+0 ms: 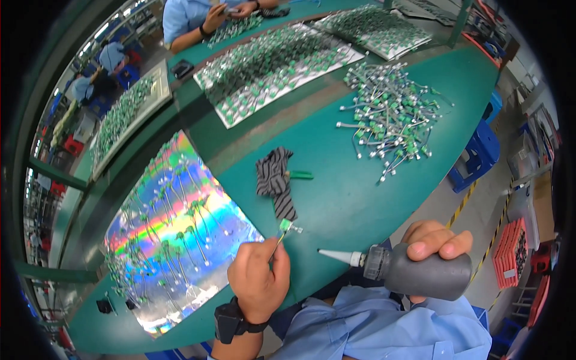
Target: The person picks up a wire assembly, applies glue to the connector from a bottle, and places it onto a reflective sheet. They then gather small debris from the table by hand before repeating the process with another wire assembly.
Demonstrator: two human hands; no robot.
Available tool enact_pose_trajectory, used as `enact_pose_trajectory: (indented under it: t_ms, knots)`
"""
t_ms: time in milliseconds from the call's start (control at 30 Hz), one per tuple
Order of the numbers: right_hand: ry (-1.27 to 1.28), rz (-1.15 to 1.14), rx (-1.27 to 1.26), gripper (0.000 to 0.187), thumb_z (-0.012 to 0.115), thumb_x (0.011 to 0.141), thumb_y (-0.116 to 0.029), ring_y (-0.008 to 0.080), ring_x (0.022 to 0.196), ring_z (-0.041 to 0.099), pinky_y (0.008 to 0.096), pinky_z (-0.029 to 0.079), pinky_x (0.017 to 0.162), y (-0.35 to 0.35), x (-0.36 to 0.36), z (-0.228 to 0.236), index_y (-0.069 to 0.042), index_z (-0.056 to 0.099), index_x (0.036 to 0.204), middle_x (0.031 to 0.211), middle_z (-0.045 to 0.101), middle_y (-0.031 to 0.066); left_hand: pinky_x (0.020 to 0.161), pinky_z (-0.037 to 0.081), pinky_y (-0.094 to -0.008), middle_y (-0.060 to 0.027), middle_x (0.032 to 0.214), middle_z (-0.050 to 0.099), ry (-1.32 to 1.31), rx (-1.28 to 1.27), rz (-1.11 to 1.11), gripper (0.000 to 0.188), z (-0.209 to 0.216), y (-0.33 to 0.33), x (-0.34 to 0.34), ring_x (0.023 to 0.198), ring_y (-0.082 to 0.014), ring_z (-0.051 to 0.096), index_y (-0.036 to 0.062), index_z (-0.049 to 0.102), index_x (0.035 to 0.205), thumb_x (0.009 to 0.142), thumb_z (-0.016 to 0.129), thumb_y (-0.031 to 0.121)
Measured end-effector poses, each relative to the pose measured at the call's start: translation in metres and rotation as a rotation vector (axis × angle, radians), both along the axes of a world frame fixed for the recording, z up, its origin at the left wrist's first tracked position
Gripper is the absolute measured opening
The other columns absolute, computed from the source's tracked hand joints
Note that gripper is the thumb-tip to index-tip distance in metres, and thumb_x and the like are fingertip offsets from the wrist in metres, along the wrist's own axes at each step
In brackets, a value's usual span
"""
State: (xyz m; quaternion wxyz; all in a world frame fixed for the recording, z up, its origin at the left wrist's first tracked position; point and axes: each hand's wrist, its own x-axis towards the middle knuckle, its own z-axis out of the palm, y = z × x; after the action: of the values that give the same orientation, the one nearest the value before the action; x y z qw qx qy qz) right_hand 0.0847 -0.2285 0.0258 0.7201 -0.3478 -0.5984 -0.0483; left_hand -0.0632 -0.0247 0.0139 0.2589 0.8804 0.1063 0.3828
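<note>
Pinched in the fingers of my left hand (260, 277) is a small wire lead, with a green circuit board and white connector (285, 225) sticking up past the fingertips. My right hand (433, 243) wraps round a dark grey squeeze bottle (429, 275), held on its side. The bottle's white tapered nozzle (339, 256) points left toward the lead, apart from it. Just beyond the small board lies a crumpled grey-and-black striped cloth (275, 180), with a green strip (301, 175) poking out beside it.
A shiny iridescent sheet (222, 210) at left carries rows of wired boards. A loose pile of similar leads (393, 114) lies at far right. Crowded white trays (231, 123) stand beyond. Across the bench sits another person (183, 24). A blue stool (480, 153) stands at right.
</note>
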Motion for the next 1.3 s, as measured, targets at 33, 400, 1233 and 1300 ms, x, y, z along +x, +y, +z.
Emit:
enact_pose_trajectory:
  t_ms: [33,400,1233,1300]
  knots:
    - [-0.016,-0.016,0.014,0.073,0.086,0.062,-0.011,0.0249,0.069,0.063,0.0298,0.052,0.059,-0.004,-0.001,0.001,-0.002,0.039,0.117,0.106,0.059,0.0311,0.044,0.041,-0.0312,-0.0099,0.070,0.056,-0.012,0.015,-0.007,0.020,-0.002,-0.001,-0.002,0.052,-0.0211,0.054,0.0006,0.061,0.090,0.072,0.069,-0.005]
    - [0.101,-0.067,0.073,0.073,0.086,0.063,-0.009,0.0293,0.071,0.065,0.0292,0.054,0.064,-0.013,-0.006,-0.007,-0.002,0.038,0.118,0.107,0.057,0.0332,0.054,0.041,-0.0220,-0.0079,0.075,0.057,0.021,-0.535,-0.016,0.014,-0.013,-0.002,-0.001,0.061,-0.0120,0.052,-0.0018,0.061,0.086,0.075,0.068,-0.007]
    - [-0.183,-0.201,-0.201,0.077,0.087,0.061,-0.027,0.0190,0.059,0.054,0.0275,0.042,0.050,0.029,-0.008,-0.017,-0.007,0.040,0.117,0.100,0.062,0.0174,0.056,0.038,-0.0206,-0.0057,0.076,0.056,-0.020,-0.849,-0.117,0.011,-0.010,-0.006,-0.005,0.062,-0.0080,0.047,-0.0006,0.060,0.084,0.078,0.066,-0.007]
    - [-0.185,-0.194,-0.220,0.077,0.087,0.061,-0.027,0.0191,0.059,0.054,0.0274,0.042,0.050,0.029,-0.008,-0.016,-0.007,0.040,0.118,0.101,0.062,0.0174,0.055,0.038,-0.0208,-0.0060,0.076,0.056,-0.027,-0.841,-0.119,0.011,-0.009,-0.007,-0.005,0.061,-0.0081,0.047,-0.0007,0.060,0.084,0.078,0.066,-0.007]
